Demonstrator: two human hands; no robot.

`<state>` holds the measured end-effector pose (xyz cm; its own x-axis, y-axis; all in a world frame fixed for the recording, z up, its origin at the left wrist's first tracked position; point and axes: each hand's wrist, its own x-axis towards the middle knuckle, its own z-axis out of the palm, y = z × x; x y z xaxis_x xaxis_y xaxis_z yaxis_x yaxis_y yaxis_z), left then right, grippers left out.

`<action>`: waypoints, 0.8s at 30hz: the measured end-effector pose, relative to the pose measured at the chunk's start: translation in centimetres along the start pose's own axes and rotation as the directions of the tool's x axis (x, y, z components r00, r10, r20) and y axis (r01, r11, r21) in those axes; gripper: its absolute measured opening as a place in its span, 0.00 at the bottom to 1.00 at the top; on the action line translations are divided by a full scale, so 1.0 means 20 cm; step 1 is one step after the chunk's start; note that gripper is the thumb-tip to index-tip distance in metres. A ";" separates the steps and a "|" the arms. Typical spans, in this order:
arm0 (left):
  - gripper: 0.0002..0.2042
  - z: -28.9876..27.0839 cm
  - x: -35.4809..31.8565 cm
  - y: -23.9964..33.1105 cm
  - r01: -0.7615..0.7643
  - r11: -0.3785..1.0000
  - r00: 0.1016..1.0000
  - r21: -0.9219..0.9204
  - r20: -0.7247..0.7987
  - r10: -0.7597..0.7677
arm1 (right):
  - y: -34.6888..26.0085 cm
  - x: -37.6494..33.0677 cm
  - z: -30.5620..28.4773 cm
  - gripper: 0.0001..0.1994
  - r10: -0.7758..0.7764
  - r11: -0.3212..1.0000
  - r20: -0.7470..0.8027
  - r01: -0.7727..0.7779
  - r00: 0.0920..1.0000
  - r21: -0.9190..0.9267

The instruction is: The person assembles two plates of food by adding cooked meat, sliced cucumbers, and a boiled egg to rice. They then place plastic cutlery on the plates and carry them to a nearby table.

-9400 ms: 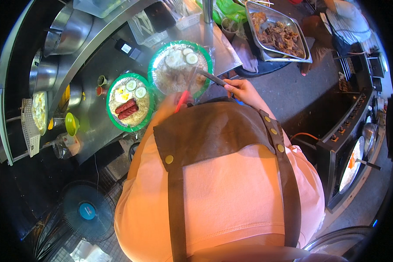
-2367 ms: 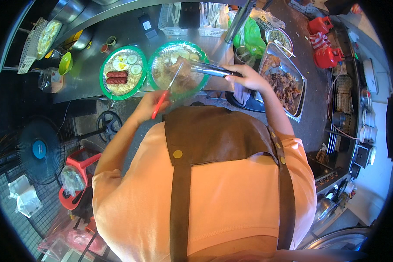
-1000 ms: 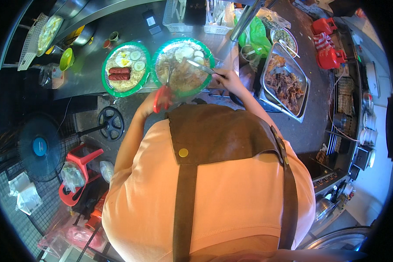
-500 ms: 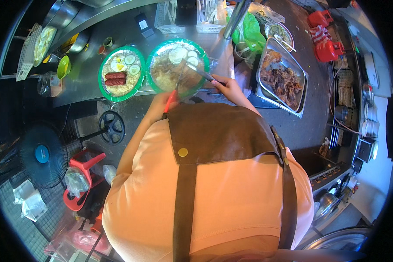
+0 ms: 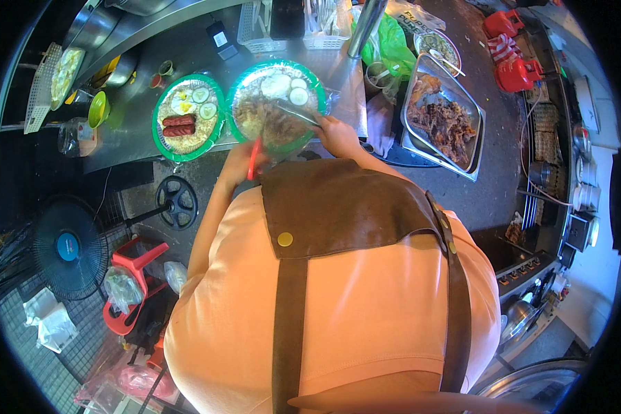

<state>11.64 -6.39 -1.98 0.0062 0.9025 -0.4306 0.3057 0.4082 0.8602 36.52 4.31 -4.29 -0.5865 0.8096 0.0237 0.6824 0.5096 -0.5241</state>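
Gripping red scissors (image 5: 254, 159) w/ your L hand (image 5: 237, 165), tongs (image 5: 299, 114) w/ R hand (image 5: 339, 136); pin meat (image 5: 281, 128) firmly, snip small, blades off plate (image 5: 232, 103).

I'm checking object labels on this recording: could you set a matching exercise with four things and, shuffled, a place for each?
Things
1. Red handle
2. Metal utensil
3. Sausages
4. Large pile of browned meat

Places
A. In the metal tray
B. In the left hand
C. On the left green-rimmed plate
D. In the right hand

Pairs: 1-B; 2-D; 3-C; 4-A
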 end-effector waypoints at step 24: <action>0.14 0.16 0.21 0.29 0.012 0.808 0.941 0.590 -0.281 0.191 | 1.04 -0.77 -1.41 0.16 0.562 0.448 -0.757 -0.892 0.334 -0.061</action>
<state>16.42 -0.72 0.26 -0.2032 0.9653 -0.1642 0.8083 0.2600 0.5283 72.16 10.65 8.50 0.5176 0.7773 0.3577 0.8555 -0.4758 -0.2041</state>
